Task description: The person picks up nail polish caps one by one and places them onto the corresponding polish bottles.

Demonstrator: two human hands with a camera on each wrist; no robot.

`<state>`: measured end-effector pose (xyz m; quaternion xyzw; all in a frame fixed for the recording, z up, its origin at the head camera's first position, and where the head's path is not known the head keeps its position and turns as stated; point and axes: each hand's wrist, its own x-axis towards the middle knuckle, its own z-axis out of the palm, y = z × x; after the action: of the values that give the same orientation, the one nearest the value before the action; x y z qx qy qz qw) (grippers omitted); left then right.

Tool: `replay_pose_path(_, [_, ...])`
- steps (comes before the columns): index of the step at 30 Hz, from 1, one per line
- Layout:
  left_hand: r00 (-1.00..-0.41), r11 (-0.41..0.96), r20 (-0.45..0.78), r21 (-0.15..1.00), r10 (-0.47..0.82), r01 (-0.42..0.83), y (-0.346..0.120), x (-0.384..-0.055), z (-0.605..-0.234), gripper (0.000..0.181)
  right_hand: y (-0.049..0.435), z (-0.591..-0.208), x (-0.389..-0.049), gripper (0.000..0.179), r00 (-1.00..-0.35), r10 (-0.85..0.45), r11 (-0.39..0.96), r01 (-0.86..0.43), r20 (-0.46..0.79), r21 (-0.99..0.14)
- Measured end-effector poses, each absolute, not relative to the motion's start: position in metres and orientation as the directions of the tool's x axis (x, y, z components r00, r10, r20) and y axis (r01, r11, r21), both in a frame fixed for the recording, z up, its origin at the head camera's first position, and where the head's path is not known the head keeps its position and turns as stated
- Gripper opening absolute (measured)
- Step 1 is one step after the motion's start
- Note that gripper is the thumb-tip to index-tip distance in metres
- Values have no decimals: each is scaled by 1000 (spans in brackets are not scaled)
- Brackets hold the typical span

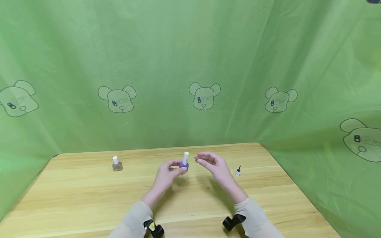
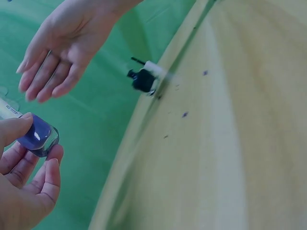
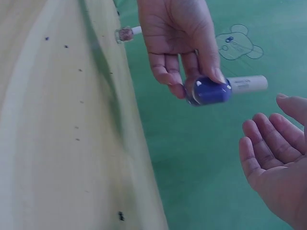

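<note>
My left hand (image 1: 166, 173) pinches a nail polish bottle (image 1: 184, 166) of purple polish by its glass body, thumb on one side and fingers on the other. Its long white cap (image 3: 249, 83) is on and points up in the head view. The bottle is held above the wooden table. Just to the right of it hovers my right hand (image 1: 216, 168), fingers loosely bent, holding nothing. In the right wrist view a small gap separates its fingertips (image 3: 259, 117) from the cap.
A pinkish-brown nail polish bottle (image 1: 117, 166) with a white cap stands at the table's left. On the right, a white cap with a dark brush (image 1: 237, 172) stands brush up. The left wrist view shows a dark bottle (image 2: 143, 81) near it. Dark specks dot the table (image 1: 98, 198).
</note>
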<state>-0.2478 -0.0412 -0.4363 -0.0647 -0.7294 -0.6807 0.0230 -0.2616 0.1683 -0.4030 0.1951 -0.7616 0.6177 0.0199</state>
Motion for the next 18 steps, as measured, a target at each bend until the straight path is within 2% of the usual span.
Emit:
replay_pose_path(9, [-993,65,109,992,-45,106,-66,-260,-431,35,189,-384,-263,37,-918,-247,148,-354,312,-924])
replay_pose_path(18, [-991,74,91,994,-103,84,-94,-275,-441,36,219,-370,-269,41,-911,-210,143,-388,355,-911])
